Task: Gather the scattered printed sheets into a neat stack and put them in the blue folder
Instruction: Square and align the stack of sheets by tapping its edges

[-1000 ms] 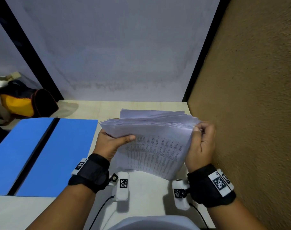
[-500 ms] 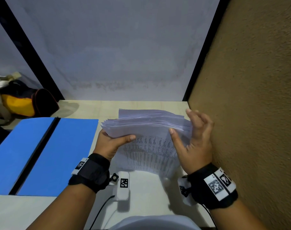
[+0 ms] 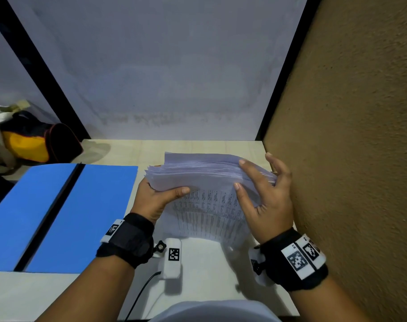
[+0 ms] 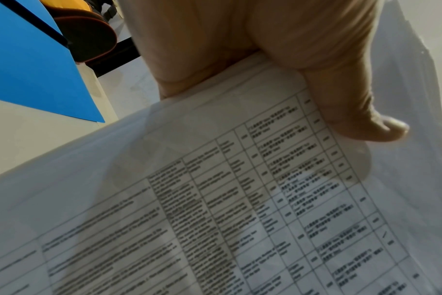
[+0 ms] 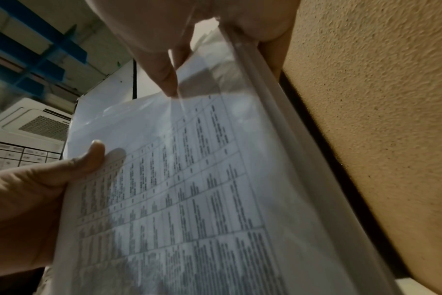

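A black-and-yellow bag [image 3: 35, 140] sits at the far left corner of the bench [image 3: 209, 263], well apart from both hands. Just left of the left hand, the blue folder [image 3: 77, 214] lies flat and open on the bench, a dark gap running between its two panels, nothing on them. The left hand [image 3: 155, 198] grips the left edge of the printed sheets [image 3: 207, 196], thumb curled over the front page and fingers behind; the left wrist view shows that thumb pressed on a page of ruled tables. The sheets stand on their lower edge between the two hands, the upper edges fanned and uneven. The right hand [image 3: 265, 198] is spread wide, its fingers [image 3: 249, 173] straight and laid against the right side of the sheets, steadying rather than clasping; the right wrist view shows one fingertip touching the top page near the edge. Right of that hand rises a rough brown wall [image 3: 349, 159].

The step in hand looks like squaring the pile: the sheets are gathered but not yet neat. The next move probably calls for tapping the pile on the bench until the edges line up, then carrying it left onto the folder without letting the loose pages slip.
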`<state>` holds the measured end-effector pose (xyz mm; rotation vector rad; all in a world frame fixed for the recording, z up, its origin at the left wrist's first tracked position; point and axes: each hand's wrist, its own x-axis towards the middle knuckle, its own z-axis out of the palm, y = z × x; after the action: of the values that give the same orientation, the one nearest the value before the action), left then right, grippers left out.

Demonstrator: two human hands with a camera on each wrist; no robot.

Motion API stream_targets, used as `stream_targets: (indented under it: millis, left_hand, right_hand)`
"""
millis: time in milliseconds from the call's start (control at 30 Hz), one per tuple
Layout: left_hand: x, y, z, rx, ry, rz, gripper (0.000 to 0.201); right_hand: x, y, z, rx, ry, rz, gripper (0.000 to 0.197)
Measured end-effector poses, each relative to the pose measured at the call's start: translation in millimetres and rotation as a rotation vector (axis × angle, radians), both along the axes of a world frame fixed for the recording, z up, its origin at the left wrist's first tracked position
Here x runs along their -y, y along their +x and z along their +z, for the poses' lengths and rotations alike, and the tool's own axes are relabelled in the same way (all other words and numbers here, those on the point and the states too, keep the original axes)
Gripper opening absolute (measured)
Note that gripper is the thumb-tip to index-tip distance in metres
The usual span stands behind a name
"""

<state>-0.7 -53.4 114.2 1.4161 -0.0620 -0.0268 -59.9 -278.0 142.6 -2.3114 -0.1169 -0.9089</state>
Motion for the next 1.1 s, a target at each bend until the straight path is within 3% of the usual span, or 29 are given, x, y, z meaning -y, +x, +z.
stream_targets:
  millis: [233, 433, 567, 867, 1100]
  left_hand:
    - [3, -1, -1, -0.011, 0.005, -0.018, 0.068]
    - [5, -1, 0, -0.011, -0.006, -0.032, 0.065]
    - [4, -1, -1, -0.024, 0.007, -0.035, 0.063]
    - [2, -1, 0, -0.046, -0.002, -0.061, 0.064]
    - [5, -7, 5, -0.039, 0.004, -0.091, 0.063]
  right_hand:
    - [-1, -2, -5, -0.011, 0.015, 0.018, 0.051]
    - [-3, -1, -9, 0.018, 0.067, 0.024, 0.056]
    - [-1, 1, -19, -0.046, 0.178, -0.016, 0.071]
    - [-2, -1, -10, -0.071, 0.428, 0.067, 0.034]
    - [-2, 2, -11, -0.112, 0.272, 0.111, 0.052]
